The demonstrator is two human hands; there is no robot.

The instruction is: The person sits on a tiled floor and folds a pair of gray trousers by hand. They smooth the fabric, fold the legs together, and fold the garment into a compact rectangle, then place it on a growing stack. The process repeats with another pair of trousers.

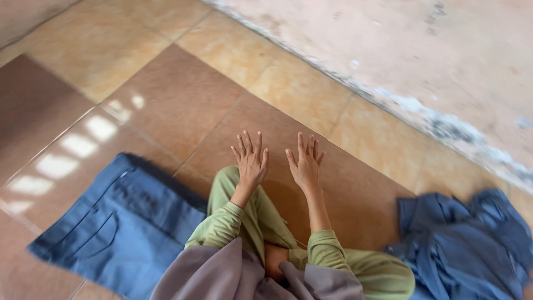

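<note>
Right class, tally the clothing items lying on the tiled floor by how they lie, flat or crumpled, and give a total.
Flat blue denim garment with a stitched pocket: 1
Crumpled blue cloth garment heap: 1
Total: 2
Both bare hands, left hand and right hand, hold nothing.

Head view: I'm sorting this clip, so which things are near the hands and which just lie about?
In hand:
left hand, open, held out
right hand, open, held out
flat blue jeans, nearest the left hand

Lying about:
crumpled blue garment
tiled floor
wall
</note>
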